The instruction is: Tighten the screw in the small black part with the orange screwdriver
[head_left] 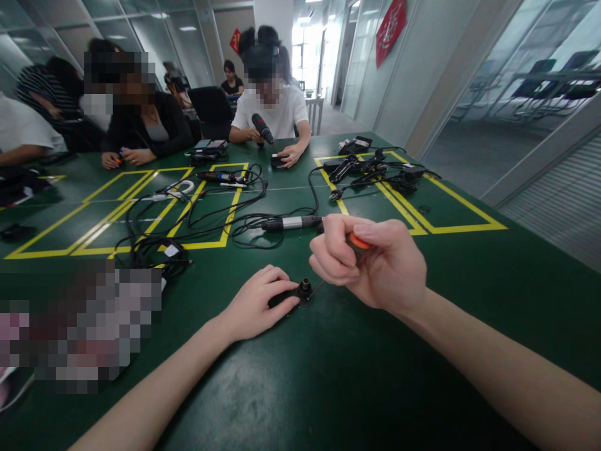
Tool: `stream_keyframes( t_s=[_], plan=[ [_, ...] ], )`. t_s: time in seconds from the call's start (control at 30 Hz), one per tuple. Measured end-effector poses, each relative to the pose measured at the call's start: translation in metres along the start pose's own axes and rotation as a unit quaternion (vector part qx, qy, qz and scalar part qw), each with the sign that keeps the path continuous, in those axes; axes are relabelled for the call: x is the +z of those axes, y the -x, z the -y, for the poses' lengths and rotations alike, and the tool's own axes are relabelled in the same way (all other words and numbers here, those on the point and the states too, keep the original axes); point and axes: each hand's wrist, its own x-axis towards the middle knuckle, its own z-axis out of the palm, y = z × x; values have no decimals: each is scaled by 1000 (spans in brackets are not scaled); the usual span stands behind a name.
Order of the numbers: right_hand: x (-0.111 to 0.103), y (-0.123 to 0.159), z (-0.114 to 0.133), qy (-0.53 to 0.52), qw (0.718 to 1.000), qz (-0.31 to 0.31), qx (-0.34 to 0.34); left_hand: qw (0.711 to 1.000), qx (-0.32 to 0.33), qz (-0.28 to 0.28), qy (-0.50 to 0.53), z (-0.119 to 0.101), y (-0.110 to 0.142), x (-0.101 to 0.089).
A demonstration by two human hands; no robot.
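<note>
A small black round part with a raised cylindrical neck (305, 286) stands on the green table. The thumb and fingertips of my left hand (263, 297) pinch it from its left side. Raised to the right of it, my right hand (369, 260) is wrapped round a screwdriver (359, 243) with an orange and dark handle. Its thin shaft slants down to the left, and the tip is at the lower right side of the black part. Whether the tip sits in a screw is too small to tell.
Behind my hands lies a grey and black pen-shaped tool (293, 223) with its cable. Coiled cables (162, 254) are at left, and black clamps and adapters (357, 169) at back right, around yellow tape outlines. Across the table a person holds a power drill (261, 128).
</note>
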Motion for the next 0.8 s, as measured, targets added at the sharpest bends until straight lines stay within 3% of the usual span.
stream_keyframes(
  t_s=[0.57, 0.8],
  plan=[
    [8, -4, 1, 32, 998, -51, 9, 1000, -4, 12, 15, 3, 2, 0],
    [8, 0, -2, -4, 999, -28, 18, 1000, -6, 15, 12, 2, 2, -1]
  ],
)
